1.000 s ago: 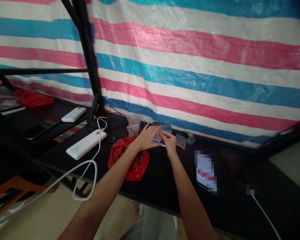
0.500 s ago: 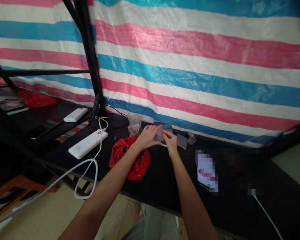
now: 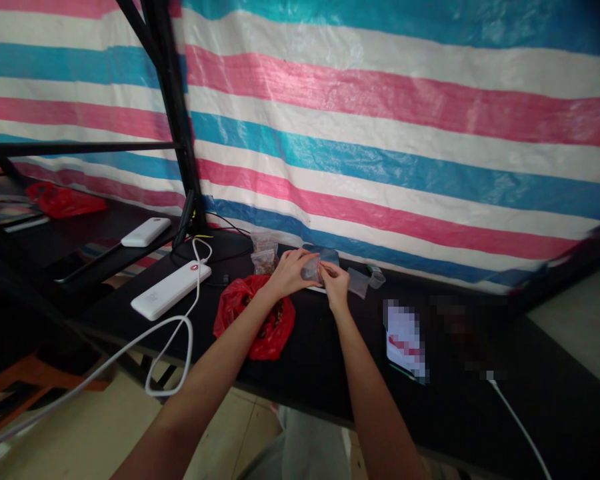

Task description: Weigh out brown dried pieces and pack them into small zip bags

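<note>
A red bag (image 3: 240, 313) is lying on the surface (image 3: 330, 363) under the L forearm. Both arms are being stretched fwd. A small clear bag (image 3: 311, 269) is being gripped by the L hand (image 3: 287, 273), fingers curled, & pinched by the R hand (image 3: 336, 285), fingers narrow, at the surface's far edge.
</note>
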Demonstrator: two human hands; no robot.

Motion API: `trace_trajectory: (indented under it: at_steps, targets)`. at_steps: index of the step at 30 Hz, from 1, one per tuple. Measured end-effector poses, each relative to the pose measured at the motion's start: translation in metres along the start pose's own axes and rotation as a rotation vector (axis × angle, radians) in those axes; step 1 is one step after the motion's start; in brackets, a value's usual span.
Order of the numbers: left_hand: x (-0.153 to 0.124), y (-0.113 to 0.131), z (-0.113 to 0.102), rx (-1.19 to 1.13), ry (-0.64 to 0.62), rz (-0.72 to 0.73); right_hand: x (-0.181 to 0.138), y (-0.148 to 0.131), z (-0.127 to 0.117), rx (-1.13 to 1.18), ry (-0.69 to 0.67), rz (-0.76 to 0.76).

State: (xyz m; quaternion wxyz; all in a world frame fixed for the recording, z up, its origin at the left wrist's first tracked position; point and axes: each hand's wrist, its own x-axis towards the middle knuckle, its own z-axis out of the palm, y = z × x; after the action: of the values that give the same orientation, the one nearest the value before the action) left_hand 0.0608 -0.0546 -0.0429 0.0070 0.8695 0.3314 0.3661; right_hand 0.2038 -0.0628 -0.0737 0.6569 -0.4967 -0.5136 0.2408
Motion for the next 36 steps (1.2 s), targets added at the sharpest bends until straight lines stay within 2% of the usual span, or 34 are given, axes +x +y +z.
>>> trace_trajectory:
  at_steps: [7,11,15,20,23,27,31,34,36]
  targets:
    - [0.002,0.001,0.0,0.026,0.003,0.005,0.0,-0.002,-0.002,0.001,-0.031,-0.012]
    - [0.002,-0.001,0.001,0.043,0.006,-0.008,-0.003,-0.007,-0.002,-0.043,-0.001,-0.03]
    - [0.001,-0.001,-0.001,0.062,0.0,-0.027,-0.003,-0.012,-0.009,-0.302,0.048,-0.095]
    - [-0.001,-0.004,0.003,0.055,0.0,-0.062,0.002,-0.02,-0.035,-0.866,0.348,-0.144]
    - [0.01,-0.012,0.006,0.059,-0.092,-0.038,0.005,-0.02,-0.052,-1.122,0.426,-0.164]
    - [0.043,-0.026,0.012,0.095,-0.282,0.063,0.009,-0.008,-0.064,-1.235,0.476,-0.151]
    - [0.071,-0.039,0.029,0.101,-0.353,0.053,0.014,0.01,-0.072,-1.256,0.54,-0.098]
    - [0.075,-0.046,0.046,0.072,-0.395,-0.004,0.016,0.021,-0.076,-1.285,0.494,-0.037]
    - [0.074,-0.05,0.054,0.035,-0.378,-0.03,0.016,0.025,-0.077,-1.32,0.452,-0.021]
